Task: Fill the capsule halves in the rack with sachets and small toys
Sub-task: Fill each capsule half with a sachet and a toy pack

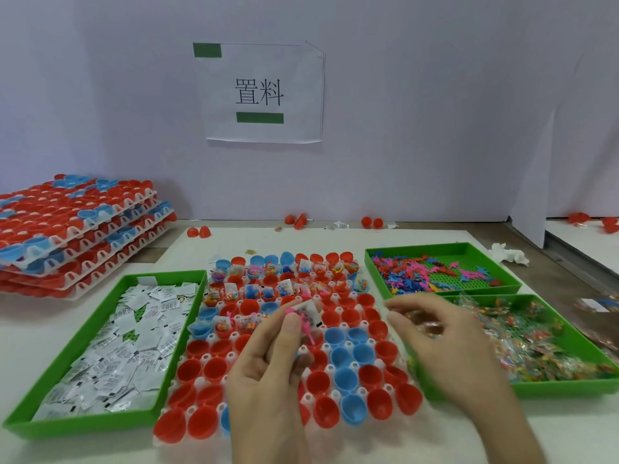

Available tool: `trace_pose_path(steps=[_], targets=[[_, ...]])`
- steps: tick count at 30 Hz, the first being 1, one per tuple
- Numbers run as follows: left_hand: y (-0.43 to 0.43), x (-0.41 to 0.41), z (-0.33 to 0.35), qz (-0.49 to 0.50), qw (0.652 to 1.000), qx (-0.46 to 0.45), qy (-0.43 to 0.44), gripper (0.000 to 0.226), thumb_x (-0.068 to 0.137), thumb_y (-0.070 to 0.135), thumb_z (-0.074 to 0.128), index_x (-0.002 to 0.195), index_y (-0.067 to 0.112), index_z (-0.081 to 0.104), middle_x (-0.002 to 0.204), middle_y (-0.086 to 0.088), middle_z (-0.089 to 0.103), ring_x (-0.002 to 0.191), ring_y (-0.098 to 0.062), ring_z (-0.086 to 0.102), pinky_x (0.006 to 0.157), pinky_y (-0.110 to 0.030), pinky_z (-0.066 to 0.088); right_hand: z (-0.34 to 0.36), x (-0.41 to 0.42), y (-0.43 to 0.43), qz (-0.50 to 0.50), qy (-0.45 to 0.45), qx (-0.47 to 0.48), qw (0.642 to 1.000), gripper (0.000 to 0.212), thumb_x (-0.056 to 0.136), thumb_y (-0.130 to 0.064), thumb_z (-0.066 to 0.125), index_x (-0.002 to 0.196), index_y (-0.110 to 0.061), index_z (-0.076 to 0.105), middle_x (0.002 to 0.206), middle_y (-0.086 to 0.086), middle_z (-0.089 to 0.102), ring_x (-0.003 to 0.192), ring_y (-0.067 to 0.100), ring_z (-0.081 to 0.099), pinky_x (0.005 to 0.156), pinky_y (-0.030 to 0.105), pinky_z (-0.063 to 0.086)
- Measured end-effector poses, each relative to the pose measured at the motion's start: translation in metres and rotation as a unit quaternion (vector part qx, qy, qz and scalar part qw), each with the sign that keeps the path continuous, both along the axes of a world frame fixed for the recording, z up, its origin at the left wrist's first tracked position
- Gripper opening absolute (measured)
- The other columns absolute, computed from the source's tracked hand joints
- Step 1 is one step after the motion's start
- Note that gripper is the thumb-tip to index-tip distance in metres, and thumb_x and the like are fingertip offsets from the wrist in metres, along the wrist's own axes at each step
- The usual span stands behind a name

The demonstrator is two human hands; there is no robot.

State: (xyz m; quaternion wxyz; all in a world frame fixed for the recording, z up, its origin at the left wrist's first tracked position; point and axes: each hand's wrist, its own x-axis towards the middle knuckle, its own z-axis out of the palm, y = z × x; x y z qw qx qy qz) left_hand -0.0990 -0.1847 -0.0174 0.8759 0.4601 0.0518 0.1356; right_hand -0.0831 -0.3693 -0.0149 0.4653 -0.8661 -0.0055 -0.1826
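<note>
Pale bench (335,241) carries the capsule rack (205,359), far rows filled. Above it my left hand (268,366) pinches a sachet (307,310) and pink toy (306,327) between its fingers (290,326); my right hand (445,346) is blurred, grip unclear. Pinched double, one could drop astray.

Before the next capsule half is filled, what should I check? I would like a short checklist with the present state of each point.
1. The left hand pinches a sachet and a pink toy: ok.
2. The rack has free places, such as the empty red half beside the sachet: ok.
3. The right hand holds a clear packet: cannot tell, the hand is blurred.
4. The sachet tray is stocked: ok.
5. The toy tray is stocked: ok.
</note>
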Motion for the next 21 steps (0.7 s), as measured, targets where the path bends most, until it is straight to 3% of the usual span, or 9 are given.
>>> trace_pose_path(steps=[2,5,7,13,21], targets=[[0.002,0.001,0.004,0.007,1.0,-0.011,0.003,0.072,0.017,0.057,0.096,0.081,0.027,0.082,0.088,-0.004,0.078,0.073,-0.012,0.074,0.055,-0.017,0.055,-0.014,0.004,-0.029,-0.072,0.094,-0.042,0.992,0.015,0.086,-0.029,0.076,0.097,-0.038,0.071,0.103,-0.01,0.07,0.089,0.007,0.063,0.083,0.031,0.052],[0.002,0.002,0.004,-0.008,1.0,-0.025,0.013,0.024,0.053,0.027,0.082,0.076,0.023,0.082,0.087,-0.008,0.078,0.07,-0.012,0.074,0.056,-0.018,0.056,-0.026,0.007,-0.043,-0.103,0.168,-0.097,0.976,0.016,0.083,-0.036,0.078,0.097,-0.038,0.072,0.107,-0.007,0.066,0.101,0.019,0.062,0.095,0.044,0.049],[-0.001,0.002,0.003,-0.017,0.999,-0.023,0.025,0.02,0.062,0.018,0.071,0.079,0.019,0.082,0.086,-0.008,0.078,0.07,-0.012,0.074,0.057,-0.018,0.056,-0.028,0.009,-0.039,-0.101,0.162,-0.098,0.977,0.012,0.083,-0.032,0.079,0.084,-0.042,0.072,0.093,-0.013,0.069,0.091,0.016,0.064,0.088,0.042,0.052],[0.001,-0.002,0.004,-0.019,1.0,-0.005,0.021,0.031,0.059,0.022,0.073,0.088,0.011,0.079,0.093,-0.013,0.077,0.073,-0.013,0.073,0.054,-0.019,0.056,-0.033,0.013,-0.037,-0.133,0.142,-0.069,0.978,0.025,0.081,-0.02,0.081,0.066,-0.037,0.072,0.063,-0.014,0.069,0.069,0.014,0.067,0.072,0.037,0.057],[0.0,-0.004,0.005,-0.037,0.999,-0.004,0.024,0.028,0.061,0.021,0.072,0.086,0.011,0.079,0.093,-0.014,0.077,0.067,-0.011,0.071,0.052,-0.019,0.054,-0.026,0.011,-0.035,-0.099,0.156,-0.105,0.977,0.026,0.085,-0.024,0.077,0.073,-0.045,0.067,0.079,-0.02,0.07,0.082,0.004,0.063,0.085,0.039,0.054]])
